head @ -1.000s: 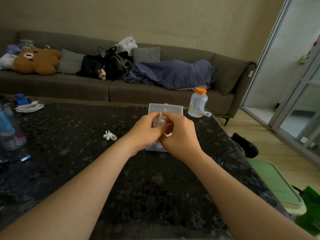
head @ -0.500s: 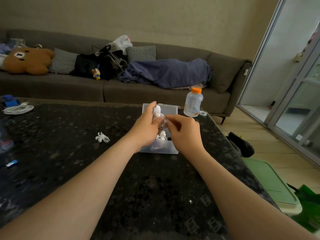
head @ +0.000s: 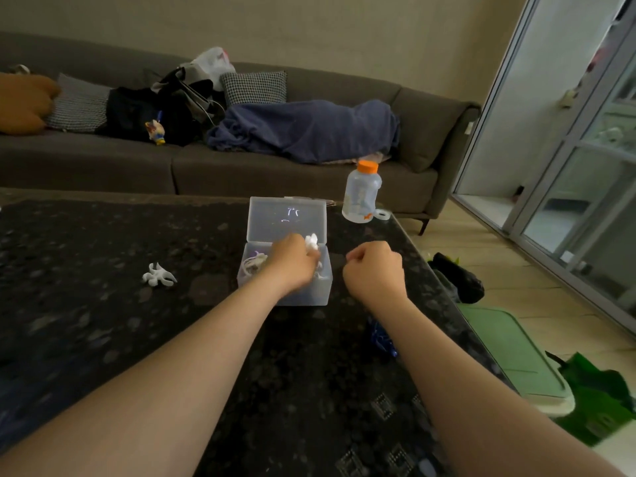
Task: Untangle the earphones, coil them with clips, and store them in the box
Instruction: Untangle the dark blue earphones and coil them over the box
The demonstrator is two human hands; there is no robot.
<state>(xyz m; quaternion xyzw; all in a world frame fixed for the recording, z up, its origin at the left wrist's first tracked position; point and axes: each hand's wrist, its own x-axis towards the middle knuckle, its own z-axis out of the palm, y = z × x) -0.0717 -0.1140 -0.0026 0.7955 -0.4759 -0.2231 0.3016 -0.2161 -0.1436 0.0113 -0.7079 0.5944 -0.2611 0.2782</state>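
The two hands, which half a second ago met above the box with the bundle held between them, have come apart: the left hand [head: 292, 265] has dropped into the box [head: 309, 296], and the right hand [head: 373, 270] has drawn off to the right. The left hand is palm down with its fingers curled round the coiled earphones [head: 311, 242], a small white bundle that shows just past the knuckles at the back right of the box; motion blur hides the exact grip. The right hand hovers just beside the box's right wall, apart from it, closed into a loose fist with the thumb against the forefinger and nothing visible in it. The box is translucent plastic and sits on the dark speckled tabletop [head: 103, 321], with its hinged lid [head: 275, 218] standing upright at the far side. Inside, to the left of the hand, lie more white cords [head: 254, 265]. A spare white clip [head: 159, 275] rests on the tabletop well to the left of the box. Near the far right corner of the tabletop stands a clear bottle [head: 361, 197] with an orange cap. Behind the tabletop runs a grey sofa [head: 103, 160] with a blue blanket [head: 309, 129] heaped on it.
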